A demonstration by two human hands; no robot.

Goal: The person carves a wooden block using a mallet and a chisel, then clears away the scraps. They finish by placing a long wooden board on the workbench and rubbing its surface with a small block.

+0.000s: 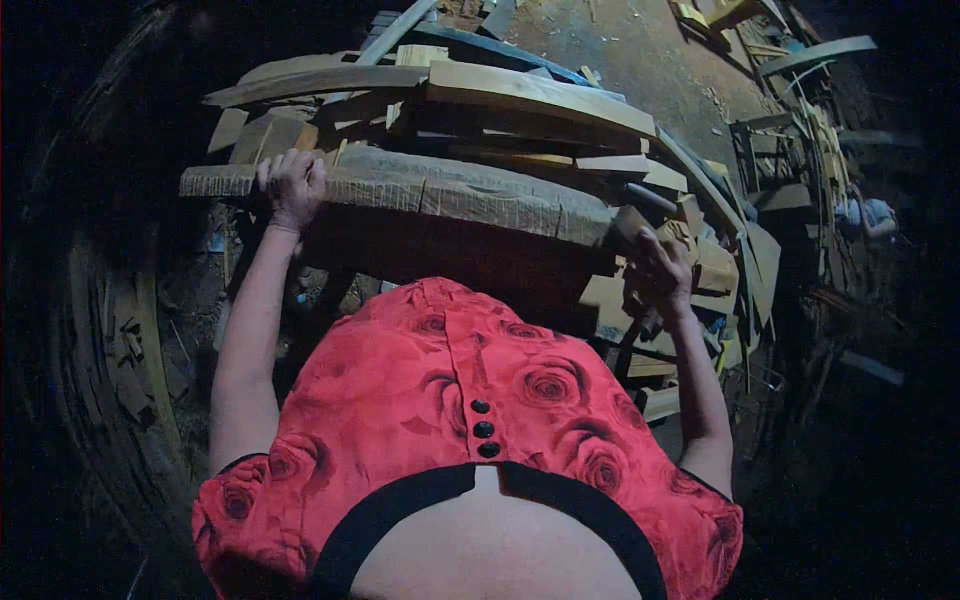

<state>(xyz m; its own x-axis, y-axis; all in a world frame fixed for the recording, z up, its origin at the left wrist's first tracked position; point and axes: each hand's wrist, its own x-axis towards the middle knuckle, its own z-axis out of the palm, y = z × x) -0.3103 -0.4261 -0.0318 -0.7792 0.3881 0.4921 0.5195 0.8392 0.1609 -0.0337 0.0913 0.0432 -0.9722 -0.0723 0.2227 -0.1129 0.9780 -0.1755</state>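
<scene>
A thick, rough wooden slab lies across the front of a pile of cut wood, just beyond my body. My left hand rests on the slab near its left end, fingers curled over the edge. My right hand is at the slab's right end, its fingers bent round a small brown wooden block. Behind the slab lie long pale boards, one of them a curved light board. A dark rounded piece sits near the slab's right end.
Wood offcuts are heaped to the right of my right hand. Bare ground stretches beyond the pile. A wooden rack stands at the right, with a person partly visible past it.
</scene>
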